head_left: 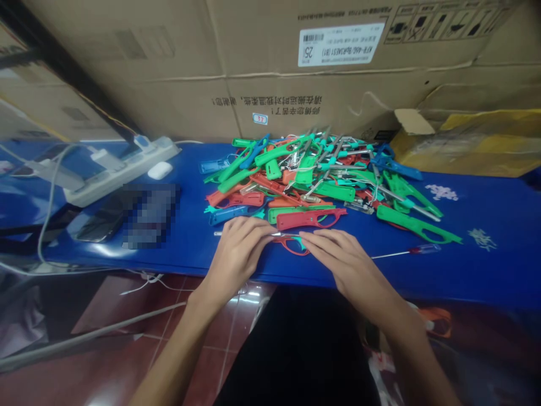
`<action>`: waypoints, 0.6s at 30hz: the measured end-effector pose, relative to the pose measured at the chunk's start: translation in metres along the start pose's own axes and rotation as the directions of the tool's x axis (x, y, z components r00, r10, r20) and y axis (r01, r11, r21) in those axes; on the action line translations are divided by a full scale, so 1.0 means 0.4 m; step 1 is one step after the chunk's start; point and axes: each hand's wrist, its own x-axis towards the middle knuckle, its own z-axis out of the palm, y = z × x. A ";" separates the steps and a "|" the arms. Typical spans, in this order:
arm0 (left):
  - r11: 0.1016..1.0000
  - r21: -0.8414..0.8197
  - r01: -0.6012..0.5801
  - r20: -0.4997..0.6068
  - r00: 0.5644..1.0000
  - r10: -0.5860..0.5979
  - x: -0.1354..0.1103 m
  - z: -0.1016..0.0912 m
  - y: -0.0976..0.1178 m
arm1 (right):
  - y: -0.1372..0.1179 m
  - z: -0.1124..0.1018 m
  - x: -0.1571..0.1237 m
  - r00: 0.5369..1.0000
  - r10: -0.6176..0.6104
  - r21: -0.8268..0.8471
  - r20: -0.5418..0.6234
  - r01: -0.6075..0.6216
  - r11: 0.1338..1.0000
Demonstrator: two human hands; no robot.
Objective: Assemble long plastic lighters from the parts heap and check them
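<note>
A red long-nosed lighter (286, 241) with a metal tube and a teal trigger lies crosswise between my hands, close to the table's front edge. My left hand (242, 246) is closed round its tube end, and the tube's tip sticks out to the left. My right hand (338, 252) pinches the other end, its fingers covering that part. Just behind the lighter lies a red handle shell (306, 218). Further back is a heap of green, red and blue lighter parts (296, 175), with metal tubes and thin wires among them.
A clear-handled screwdriver (424, 249) lies right of my right hand. Small white pieces (442, 192) and small metal pieces (482, 239) sit at the right. On the left are a power strip (122, 172) with cables and a dark phone (101, 217). Large cardboard (186, 107) stands behind.
</note>
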 end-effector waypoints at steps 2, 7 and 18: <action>1.000 -0.026 -0.011 -0.014 1.000 0.011 -0.001 0.001 -0.001 | 0.001 -0.001 0.000 1.000 -0.001 0.012 -0.001 0.001 1.000; 0.999 -0.031 0.033 0.043 0.999 -0.031 -0.002 0.005 0.001 | -0.002 -0.004 0.001 1.000 0.011 0.012 -0.004 -0.011 1.000; 0.997 -0.040 0.061 0.107 0.993 -0.057 0.001 0.002 0.013 | -0.001 0.003 0.000 1.000 0.018 -0.002 -0.022 -0.018 1.000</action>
